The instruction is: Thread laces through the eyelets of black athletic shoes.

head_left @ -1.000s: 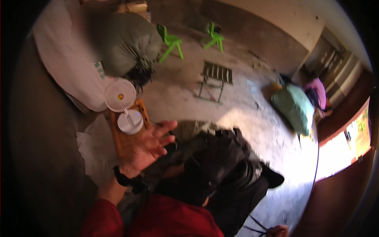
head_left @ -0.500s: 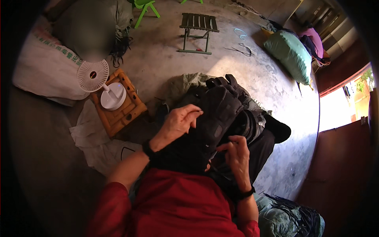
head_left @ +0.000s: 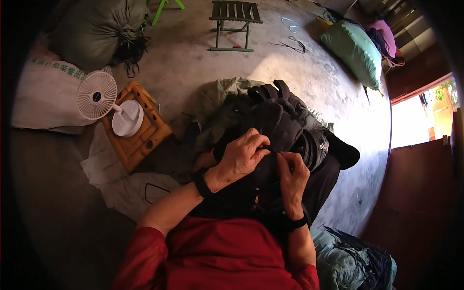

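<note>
A black backpack point(head_left: 282, 126), or a pile of several with padded straps on top, lies across my lap. My left hand point(head_left: 240, 158) is closed in a pinch over its near part. Just to the right, my right hand point(head_left: 293, 180) pinches too, thumb and forefinger pressed together. The fingertips of both hands almost meet. A thin dark bit seems to run between them, but against the black fabric I cannot make out what it is.
At the left a white fan point(head_left: 128, 118) stands on a small bamboo stool point(head_left: 147, 140), beside a stuffed white sack point(head_left: 48, 104). A slatted folding stool point(head_left: 237, 24) stands ahead. Green sacks lie at far right point(head_left: 353, 53) and lower right point(head_left: 338, 261).
My hands have come together over the backpack, the left moving right and down, the right slightly up. Fan and stools appear shifted left and up in the view.
</note>
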The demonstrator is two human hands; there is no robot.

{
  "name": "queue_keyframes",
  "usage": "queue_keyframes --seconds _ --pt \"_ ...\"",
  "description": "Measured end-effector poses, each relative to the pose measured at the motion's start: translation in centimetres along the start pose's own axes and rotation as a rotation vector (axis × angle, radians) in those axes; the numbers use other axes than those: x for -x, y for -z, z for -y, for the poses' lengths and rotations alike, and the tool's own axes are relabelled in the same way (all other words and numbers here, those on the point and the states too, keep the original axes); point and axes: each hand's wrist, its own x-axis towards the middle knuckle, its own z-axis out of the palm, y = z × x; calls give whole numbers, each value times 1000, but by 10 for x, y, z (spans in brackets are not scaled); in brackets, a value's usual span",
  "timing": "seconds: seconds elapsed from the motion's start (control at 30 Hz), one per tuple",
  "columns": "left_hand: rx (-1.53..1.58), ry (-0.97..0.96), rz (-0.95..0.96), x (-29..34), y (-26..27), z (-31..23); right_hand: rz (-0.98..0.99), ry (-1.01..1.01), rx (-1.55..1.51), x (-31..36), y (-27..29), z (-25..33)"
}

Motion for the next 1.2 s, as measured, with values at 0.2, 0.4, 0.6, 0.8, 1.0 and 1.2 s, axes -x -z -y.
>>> queue_keyframes --seconds 0.2,0.4,0.6,0.8,1.0,1.2 --pt "-77 -33 -3 0 0 -4 -96 177 133 2 -6 -4" --pt "-108 -60 0 2 -3 -4 -72 291 315 0 -4 0" --pt "-81 -46 33 0 -2 0 142 -65 -89 -9 2 -9" --pt "-33 -27 79 -2 -5 2 82 -77 -81 -10 -5 -7" --pt "-33 -41 110 -2 -6 4 87 -263 -126 -11 -2 2" --pt "-16 16 144 -4 -8 1 171 -242 -220 -16 -3 -3"
